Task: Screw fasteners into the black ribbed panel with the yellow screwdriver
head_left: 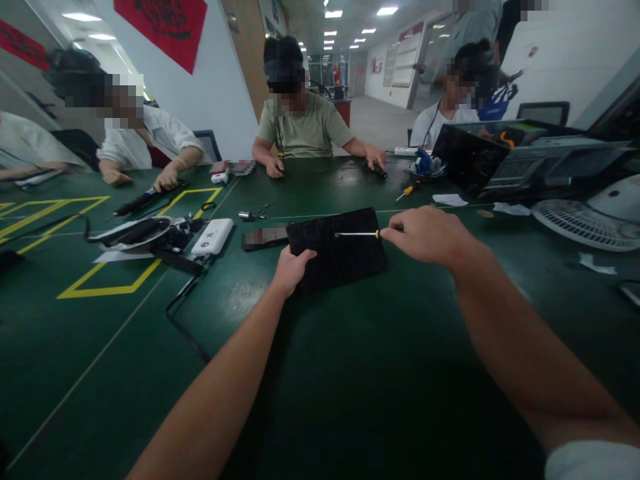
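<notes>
My left hand (293, 270) grips the lower left corner of a flat black panel (340, 263), its thumb lying on the face. The panel is tilted above the green table, and its exact kind is too dark to make out. In my right hand (430, 235) is a screwdriver (357, 234) with a thin metal shaft and a bit of yellow at the handle. Its shaft points left across the panel's upper part; whether the tip touches the panel I cannot tell. My fingers hide most of the handle.
Left of the panel lie a white power bank (213, 237), a headset-like device with straps (150, 233) and a cable. Small metal bits (254, 215) sit beyond. Another yellow screwdriver (407, 192), a white fan (585, 223) and a computer case (545, 163) are rightward. Several people sit around the table.
</notes>
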The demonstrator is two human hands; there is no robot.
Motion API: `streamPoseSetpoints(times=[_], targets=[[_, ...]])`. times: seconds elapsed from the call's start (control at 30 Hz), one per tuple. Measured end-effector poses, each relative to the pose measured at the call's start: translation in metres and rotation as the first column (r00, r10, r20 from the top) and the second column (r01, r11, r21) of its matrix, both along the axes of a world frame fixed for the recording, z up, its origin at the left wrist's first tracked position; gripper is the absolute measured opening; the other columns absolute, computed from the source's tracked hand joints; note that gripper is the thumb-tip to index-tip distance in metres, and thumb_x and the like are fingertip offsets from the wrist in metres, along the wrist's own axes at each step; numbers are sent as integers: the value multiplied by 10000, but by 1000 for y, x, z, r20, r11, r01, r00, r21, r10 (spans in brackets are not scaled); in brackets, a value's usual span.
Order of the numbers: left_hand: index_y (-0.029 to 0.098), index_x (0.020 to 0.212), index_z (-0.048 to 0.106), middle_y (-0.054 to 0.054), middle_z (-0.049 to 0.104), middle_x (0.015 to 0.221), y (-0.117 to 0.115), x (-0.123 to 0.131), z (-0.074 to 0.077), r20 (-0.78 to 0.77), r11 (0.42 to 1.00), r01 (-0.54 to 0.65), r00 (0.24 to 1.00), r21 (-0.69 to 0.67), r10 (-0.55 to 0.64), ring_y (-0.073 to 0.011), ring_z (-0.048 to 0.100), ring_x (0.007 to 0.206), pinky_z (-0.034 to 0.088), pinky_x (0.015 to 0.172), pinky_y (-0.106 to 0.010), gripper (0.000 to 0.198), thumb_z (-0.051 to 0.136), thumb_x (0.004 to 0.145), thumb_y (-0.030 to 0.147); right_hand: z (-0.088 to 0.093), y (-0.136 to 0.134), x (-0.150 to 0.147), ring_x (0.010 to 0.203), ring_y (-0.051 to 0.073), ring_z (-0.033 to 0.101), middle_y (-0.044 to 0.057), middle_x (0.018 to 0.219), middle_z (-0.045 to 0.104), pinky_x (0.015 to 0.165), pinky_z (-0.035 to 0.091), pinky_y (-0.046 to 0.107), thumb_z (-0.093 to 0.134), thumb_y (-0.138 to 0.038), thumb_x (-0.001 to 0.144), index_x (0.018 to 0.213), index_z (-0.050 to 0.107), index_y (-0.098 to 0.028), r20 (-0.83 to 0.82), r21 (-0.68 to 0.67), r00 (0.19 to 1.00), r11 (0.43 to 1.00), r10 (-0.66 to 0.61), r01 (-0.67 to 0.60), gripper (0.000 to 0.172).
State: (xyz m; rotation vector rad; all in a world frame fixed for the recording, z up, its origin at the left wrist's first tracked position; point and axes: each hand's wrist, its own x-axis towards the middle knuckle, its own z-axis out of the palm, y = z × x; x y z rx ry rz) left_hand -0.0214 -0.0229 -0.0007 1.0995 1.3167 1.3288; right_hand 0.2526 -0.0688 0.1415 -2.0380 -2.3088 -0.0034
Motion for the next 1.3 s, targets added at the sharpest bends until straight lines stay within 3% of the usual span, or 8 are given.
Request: streamPoseSetpoints(times=[0.3, 0.6, 1.07, 1.3], targets=[[187, 886, 735, -52, 778, 889, 0, -1, 0, -6, 1000, 0, 1000, -10, 0, -276, 737, 893, 601, 884, -426, 348, 833, 580, 321, -4, 4, 1, 1054, 382, 699, 153, 1142, 776, 794, 496, 477, 443, -607, 990, 1097, 763, -244, -32, -43, 999, 999, -1, 0, 495], [192, 894, 733, -61, 776, 899, 0, -2, -2, -15, 1000, -2, 1000, -10, 2, -278, 739, 886, 599, 877, -426, 347, 837, 591, 322, -3, 3, 6, 959, 329, 691, 116, 1035, 769, 705, 453, 406, 582, -503, 949, 1069, 726, -258, -22, -16, 999, 999, 40, -41, 308], [182, 906, 745, -57, 784, 904, 3, -3, -6, -9, 1000, 9, 1000, -9, -9, -263, 736, 862, 596, 849, -400, 361, 847, 590, 324, -4, 4, 5, 1026, 347, 713, 122, 1111, 802, 789, 513, 447, 580, -532, 956, 1087, 827, -265, -40, -11, 998, 999, 39, -39, 386], [187, 900, 731, -49, 766, 900, 1, -1, -3, -17, 1000, -9, 1000, -16, 9, -253, 716, 850, 577, 844, -394, 376, 843, 571, 332, 0, 4, 4, 1050, 382, 714, 140, 1106, 805, 761, 502, 469, 554, -568, 965, 1103, 835, -261, -26, -22, 999, 999, 29, -30, 439]])
